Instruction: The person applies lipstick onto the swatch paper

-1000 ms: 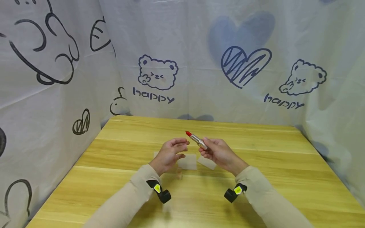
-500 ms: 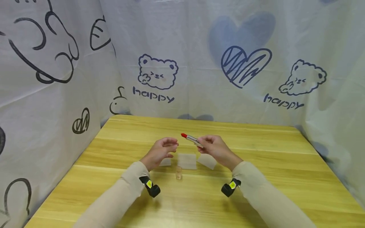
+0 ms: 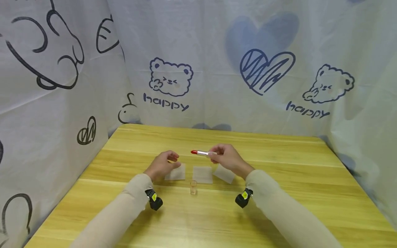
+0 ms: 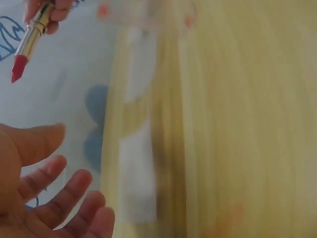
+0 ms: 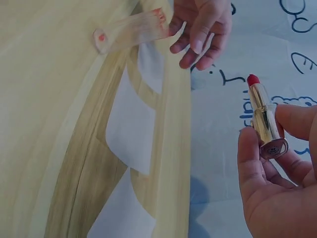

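Note:
My right hand (image 3: 227, 159) pinches the base of a red lipstick (image 3: 201, 152) between thumb and fingers, above the table. The lipstick's bullet is bared and points left; its gold and silver tube shows clearly in the right wrist view. My left hand (image 3: 162, 164) hovers over the left paper with relaxed, spread fingers and holds nothing; in the left wrist view its fingers (image 4: 74, 193) are apart from the lipstick. A clear lipstick cap (image 3: 193, 188) with reddish traces stands on the table between the hands, nearer my body.
Below the hands lie three white pieces of paper in a row: a left paper (image 3: 176, 173), a middle paper (image 3: 202, 175) and a tilted right paper (image 3: 225, 174). White printed curtains (image 3: 211, 96) border the wooden table (image 3: 204, 220) at the back and sides.
My left hand has moved left, away from the lipstick, uncovering the left paper. The right hand has shifted left, and the lipstick has turned from slanting to nearly level, its red tip pointing left.

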Demonstrator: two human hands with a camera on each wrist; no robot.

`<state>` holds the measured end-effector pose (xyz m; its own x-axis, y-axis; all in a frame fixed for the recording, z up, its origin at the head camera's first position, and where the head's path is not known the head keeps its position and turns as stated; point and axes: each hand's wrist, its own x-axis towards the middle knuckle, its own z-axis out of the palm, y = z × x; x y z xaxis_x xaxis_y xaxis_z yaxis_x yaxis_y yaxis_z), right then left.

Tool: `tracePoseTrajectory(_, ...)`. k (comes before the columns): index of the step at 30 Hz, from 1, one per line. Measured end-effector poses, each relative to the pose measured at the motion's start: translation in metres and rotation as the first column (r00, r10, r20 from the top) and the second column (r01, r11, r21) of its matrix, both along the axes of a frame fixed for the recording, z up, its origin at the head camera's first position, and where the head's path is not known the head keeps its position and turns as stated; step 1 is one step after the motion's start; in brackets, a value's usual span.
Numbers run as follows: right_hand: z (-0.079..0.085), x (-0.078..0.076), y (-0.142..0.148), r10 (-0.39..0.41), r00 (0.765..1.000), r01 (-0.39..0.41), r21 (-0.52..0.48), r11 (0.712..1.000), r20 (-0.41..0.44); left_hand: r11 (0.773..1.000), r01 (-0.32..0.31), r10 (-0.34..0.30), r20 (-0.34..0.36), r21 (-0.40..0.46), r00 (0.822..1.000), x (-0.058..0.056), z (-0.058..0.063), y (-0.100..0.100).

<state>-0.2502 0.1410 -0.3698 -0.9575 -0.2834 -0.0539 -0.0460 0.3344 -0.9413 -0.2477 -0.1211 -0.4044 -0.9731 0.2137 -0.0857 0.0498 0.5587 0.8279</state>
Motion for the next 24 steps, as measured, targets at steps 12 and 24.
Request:
tracePoseTrajectory(12,-0.010,-0.008,-0.012,0.016,0.985,0.021,0.212,0.977,-0.172,0.855,0.170,-0.234,-0.073,-0.491,0.969,-0.008,-0.003,-0.019)
tracePoseTrajectory(24,-0.027,-0.016,-0.020,0.033,0.973,0.030,0.265,0.964,-0.230,0.780,0.232,-0.309,-0.036,-0.581,0.950,-0.013,-0.011,-0.018)
